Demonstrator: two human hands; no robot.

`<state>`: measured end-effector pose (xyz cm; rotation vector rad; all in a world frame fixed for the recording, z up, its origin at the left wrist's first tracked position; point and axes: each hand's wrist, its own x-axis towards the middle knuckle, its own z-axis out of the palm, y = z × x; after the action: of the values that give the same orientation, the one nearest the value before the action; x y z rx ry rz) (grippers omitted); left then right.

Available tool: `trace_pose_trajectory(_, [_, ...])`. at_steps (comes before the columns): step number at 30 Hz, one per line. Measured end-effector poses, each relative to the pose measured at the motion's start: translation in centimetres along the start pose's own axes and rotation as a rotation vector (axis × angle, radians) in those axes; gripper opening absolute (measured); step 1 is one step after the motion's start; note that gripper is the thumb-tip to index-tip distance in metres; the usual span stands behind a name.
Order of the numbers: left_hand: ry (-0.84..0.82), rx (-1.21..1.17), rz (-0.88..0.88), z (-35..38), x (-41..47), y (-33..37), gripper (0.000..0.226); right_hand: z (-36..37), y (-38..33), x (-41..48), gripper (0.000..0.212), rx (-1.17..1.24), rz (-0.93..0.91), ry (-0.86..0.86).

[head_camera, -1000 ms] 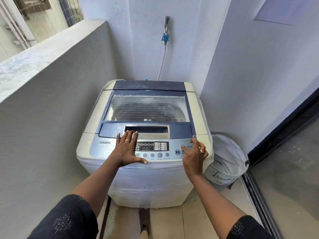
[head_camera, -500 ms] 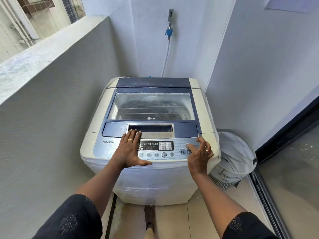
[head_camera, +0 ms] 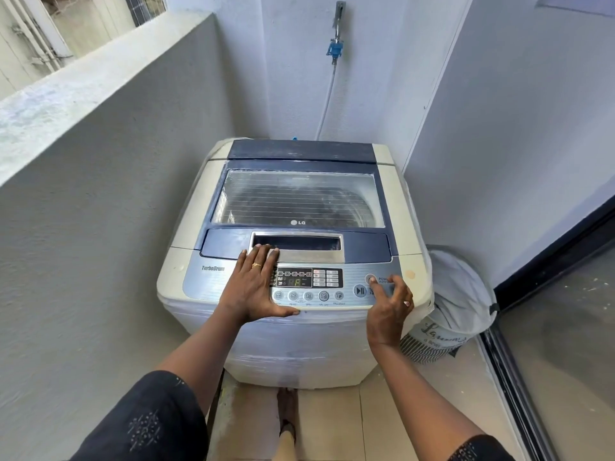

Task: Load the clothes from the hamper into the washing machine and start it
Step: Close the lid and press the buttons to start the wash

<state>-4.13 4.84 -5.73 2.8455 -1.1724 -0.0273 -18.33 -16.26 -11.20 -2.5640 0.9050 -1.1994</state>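
Head view: left hand point(head_camera: 256, 287) lies flat, fingers straight, on the panel point(head_camera: 206, 282) of the washing machine point(head_camera: 189, 224); right hand point(head_camera: 389, 307), holding nothing, touches the power button point(head_camera: 369, 278). Lid point(head_camera: 299, 201) down, contents blurred. Hamper point(head_camera: 456, 294) just beside the machine, partly hidden.

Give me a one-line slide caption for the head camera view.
Lid closed, left hand flat on the washing machine's control panel, right hand's index finger at the power button, hamper alongside.

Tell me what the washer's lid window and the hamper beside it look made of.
Lid window: seemingly clear glass or plastic, glossy; the drum shows through it under pale reflections.
Hamper: soft white fabric, matte; its rim sags and creases, with a striped band near the base.
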Motion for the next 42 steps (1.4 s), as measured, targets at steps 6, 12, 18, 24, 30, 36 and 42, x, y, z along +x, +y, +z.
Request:
trace_pose_trajectory(6, [0.022,-0.024,-0.001,0.2,-0.1,0.0,0.14,0.0,0.1,-0.3,0.035,-0.015,0.043,-0.055])
trace_pose_trajectory(12, [0.026,-0.03,0.001,0.4,-0.1,-0.2,0.139,-0.4,-0.1,-0.6,0.043,-0.012,0.061,-0.121])
trace_pose_trajectory(18, [0.025,-0.032,0.008,0.2,-0.1,-0.1,0.138,-0.7,-0.1,-1.2,0.041,-0.013,0.008,-0.133])
trace_pose_trajectory(24, [0.042,0.004,0.021,0.9,-0.5,-0.1,0.131,-1.0,-1.1,-4.5,0.076,-0.092,-0.134,-0.218])
trace_pose_trajectory(30, [0.008,0.052,0.09,0.9,-0.7,-0.1,0.115,-0.3,-2.3,-6.4,0.08,-0.108,-0.245,-0.304])
trace_pose_trajectory(36, [0.222,-0.051,0.304,5.3,-4.5,2.3,0.051,0.0,-3.6,-7.1,0.065,-0.085,-0.421,-0.33])
trace_pose_trajectory(42, [0.293,-0.097,0.147,7.2,-5.9,5.5,0.049,-0.4,-2.8,-5.8,0.057,-0.073,-0.515,-0.282])
